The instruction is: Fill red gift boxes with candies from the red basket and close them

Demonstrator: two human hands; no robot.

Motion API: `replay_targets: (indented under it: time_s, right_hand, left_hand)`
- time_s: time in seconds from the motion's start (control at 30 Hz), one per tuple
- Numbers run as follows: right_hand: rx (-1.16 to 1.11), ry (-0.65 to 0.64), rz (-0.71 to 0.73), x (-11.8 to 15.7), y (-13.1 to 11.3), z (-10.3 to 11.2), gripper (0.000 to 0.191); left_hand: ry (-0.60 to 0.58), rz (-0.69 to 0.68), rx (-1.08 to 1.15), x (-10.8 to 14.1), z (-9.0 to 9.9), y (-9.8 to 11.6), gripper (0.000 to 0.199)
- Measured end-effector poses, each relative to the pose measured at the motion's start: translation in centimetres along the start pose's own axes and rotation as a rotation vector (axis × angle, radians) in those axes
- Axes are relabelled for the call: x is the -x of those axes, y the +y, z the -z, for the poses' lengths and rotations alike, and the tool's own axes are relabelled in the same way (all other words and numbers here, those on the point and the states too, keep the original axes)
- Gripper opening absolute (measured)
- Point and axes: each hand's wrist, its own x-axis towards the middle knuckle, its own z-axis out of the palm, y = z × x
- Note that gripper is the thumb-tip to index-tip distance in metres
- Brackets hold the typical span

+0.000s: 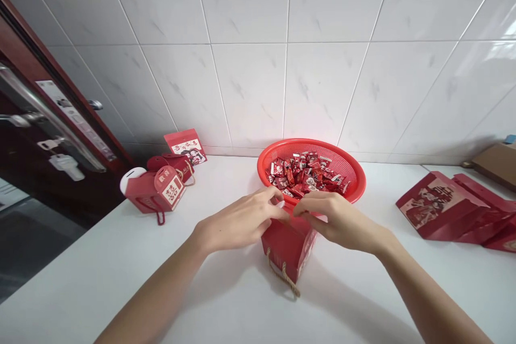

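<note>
A small red gift box (285, 244) with a twisted rope handle (286, 278) hanging down its near side stands on the white table. My left hand (252, 216) is closed at the box's top left edge, thumb and fingers pinching there. At the top right edge, my right hand (332, 219) bends its fingers over the box and grips it. Both hands partly hide the box's top. Just behind the box sits a red plastic basket (357, 174) holding many red-wrapped candies (304, 173).
Several decorated red boxes (155, 189) stand at the left, near the wall. More red boxes (445, 207) lie at the right, partly cut off by the frame. A brown cardboard box (494, 164) is behind them. A tiled wall (250, 80) borders the table; a door (44, 118) is at left.
</note>
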Motion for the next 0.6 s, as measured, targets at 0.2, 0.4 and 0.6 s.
replay_targets:
  time_s: [0.2,0.4,0.6]
  right_hand:
    - [-0.157,-0.237,-0.021,-0.67,-0.41,-0.11,0.034]
    - [-0.243,-0.366,-0.053,-0.04,-0.5,0.09,0.033]
    - [-0.151,-0.414,-0.064,-0.02,-1.02,-0.03,0.023]
  left_hand:
    - [-0.001,-0.068,0.042,-0.29,-0.55,-0.69,0.039]
    - [0.073,-0.122,0.001,-0.22,-0.41,-0.99,0.04]
    - [0.137,-0.181,-0.038,0.08,-0.02,-0.6,0.029]
